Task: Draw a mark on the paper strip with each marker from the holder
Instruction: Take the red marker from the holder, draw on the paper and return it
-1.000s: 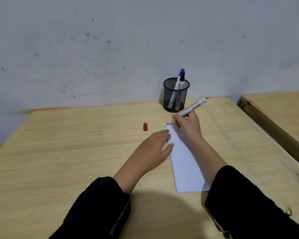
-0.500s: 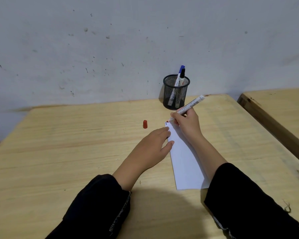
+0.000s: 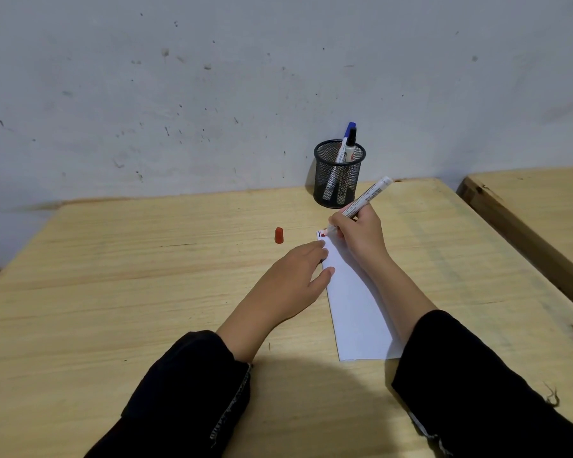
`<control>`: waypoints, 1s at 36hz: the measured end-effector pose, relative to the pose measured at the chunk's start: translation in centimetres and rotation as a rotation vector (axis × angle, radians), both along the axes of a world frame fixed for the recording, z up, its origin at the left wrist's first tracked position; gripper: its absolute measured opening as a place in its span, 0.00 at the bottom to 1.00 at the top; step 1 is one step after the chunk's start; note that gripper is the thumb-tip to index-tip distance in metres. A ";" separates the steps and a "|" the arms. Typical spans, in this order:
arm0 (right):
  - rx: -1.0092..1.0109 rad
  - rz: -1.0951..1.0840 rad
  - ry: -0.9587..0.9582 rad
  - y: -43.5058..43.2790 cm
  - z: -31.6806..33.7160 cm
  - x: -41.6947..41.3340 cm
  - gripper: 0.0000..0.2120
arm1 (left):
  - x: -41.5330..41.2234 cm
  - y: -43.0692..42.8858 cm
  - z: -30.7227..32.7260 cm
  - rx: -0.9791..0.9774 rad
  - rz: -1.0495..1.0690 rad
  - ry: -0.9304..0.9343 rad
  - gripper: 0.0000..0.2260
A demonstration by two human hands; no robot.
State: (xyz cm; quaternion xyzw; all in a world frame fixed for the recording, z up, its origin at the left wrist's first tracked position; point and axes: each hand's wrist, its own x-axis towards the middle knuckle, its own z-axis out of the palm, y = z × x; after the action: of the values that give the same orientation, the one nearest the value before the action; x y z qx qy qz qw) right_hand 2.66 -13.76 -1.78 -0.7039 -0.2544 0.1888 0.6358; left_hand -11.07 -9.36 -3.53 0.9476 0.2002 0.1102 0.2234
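A white paper strip (image 3: 358, 305) lies lengthwise on the wooden table (image 3: 113, 292). My right hand (image 3: 361, 239) grips an uncapped red marker (image 3: 366, 196), its tip touching the strip's far left corner, where red and dark marks show. My left hand (image 3: 291, 282) rests flat on the table with its fingertips pressing the strip's left edge. The marker's red cap (image 3: 279, 235) stands on the table left of the strip. Behind it, a black mesh holder (image 3: 338, 180) by the wall contains a blue-capped marker (image 3: 350, 126) and a black-capped marker (image 3: 352, 140).
A grey scuffed wall (image 3: 212, 94) rises straight behind the table's far edge. A second wooden table (image 3: 543, 200) stands to the right across a narrow gap. My black sleeves cover the near table edge.
My right hand has shifted slightly while the marker tip stays on the strip's far corner, and the red mark there has grown. My left hand holds still on the strip.
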 end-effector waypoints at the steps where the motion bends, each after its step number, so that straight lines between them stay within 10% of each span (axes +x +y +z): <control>1: 0.002 0.003 0.002 0.0 0.0 0.0 0.09 | 0.0 0.0 0.0 -0.001 0.001 -0.002 0.19; 30: 0.463 0.023 0.360 -2.8 2.5 1.9 0.01 | -0.1 0.1 0.2 -0.190 0.020 -0.080 0.18; 36: 0.498 0.074 0.320 -4.9 4.3 1.7 0.02 | 0.1 0.8 1.1 -0.232 0.155 -0.344 0.15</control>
State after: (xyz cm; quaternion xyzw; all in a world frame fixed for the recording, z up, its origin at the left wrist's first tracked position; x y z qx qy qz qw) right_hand 4.35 -18.62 2.50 -0.4777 -0.2150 0.2519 0.8137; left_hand -10.95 -8.54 -2.44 0.8644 0.2428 0.2634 0.3528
